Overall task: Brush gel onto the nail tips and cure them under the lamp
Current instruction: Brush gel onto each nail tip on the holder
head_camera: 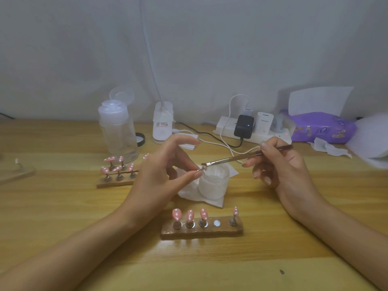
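Left grip first: the left hand [165, 164] pinches a small metal stand with a nail tip [202, 169] on it between thumb and a fingertip. The piece is held at the very ends of the fingers, just above the near-left rim of an open white jar [213, 181]. The tip itself is too small and blurred to show its colour clearly. The index finger arches loosely above the pinch. The palm faces right, and the forearm runs in from the lower left, over the wooden worktop [273, 259].

The right grip is closed on a slim brush [237, 157], held like a pen in the right hand [281, 164]. The handle slants up to the right past the fingers. The bristles point left, just beside the held tip and over the jar. The remaining fingers curl under, and the wrist is lifted off the worktop.

The jar stands on a white tissue [189, 193]. Nearer the person lies a brown holder strip [201, 231] carrying four pink nail tips with white dots [190, 215] and one bare slot [217, 223]. A second holder [115, 181] with more pink tips sits to the left, in front of a clear pump bottle [117, 131]. A white gooseneck lamp [162, 122] stands by the wall.
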